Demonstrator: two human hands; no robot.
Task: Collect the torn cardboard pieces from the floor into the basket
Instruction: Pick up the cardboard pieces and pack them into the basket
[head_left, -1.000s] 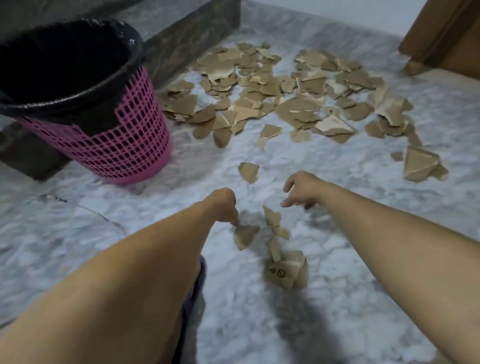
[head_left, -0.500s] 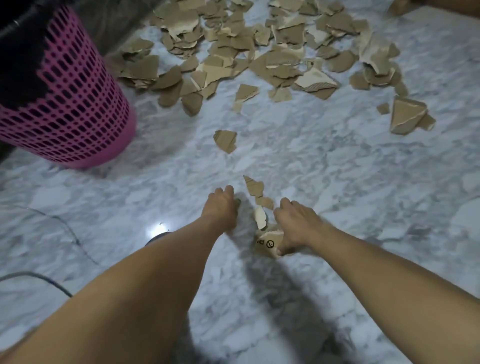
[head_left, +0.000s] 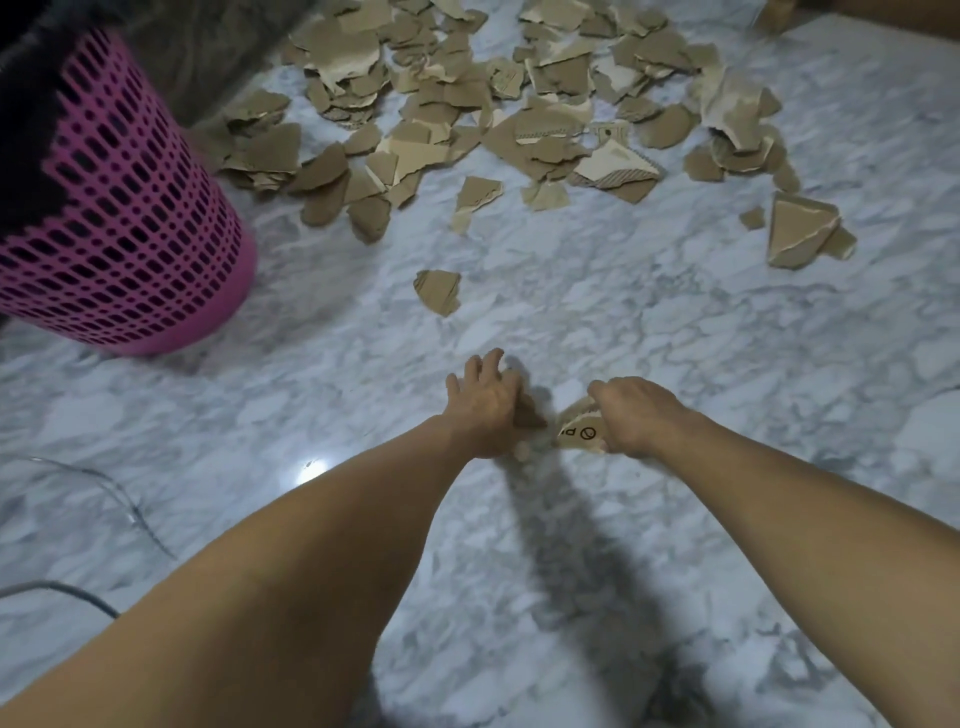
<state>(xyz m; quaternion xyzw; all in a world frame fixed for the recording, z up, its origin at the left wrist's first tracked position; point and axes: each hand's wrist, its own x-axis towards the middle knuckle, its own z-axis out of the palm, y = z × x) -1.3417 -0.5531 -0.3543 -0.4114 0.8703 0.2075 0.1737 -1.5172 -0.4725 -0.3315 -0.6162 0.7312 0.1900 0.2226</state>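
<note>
Both hands have closed in on the small cluster of scraps nearest the person: the right hand (head_left: 636, 415) now grips the printed cardboard piece (head_left: 579, 430), fingers curled round it, while the left hand (head_left: 485, 402) presses spread fingers over the brown scraps (head_left: 527, 415) that lay loose a second ago. Gathering has begun; the pink basket (head_left: 124, 228) stands well apart, upper left, and the big cardboard pile (head_left: 467, 104) is untouched. Print shows a "P" and a prohibition circle.

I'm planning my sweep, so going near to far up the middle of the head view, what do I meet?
Right hand gripping the printed cardboard piece → lone cardboard scrap → big cardboard pile.
</note>
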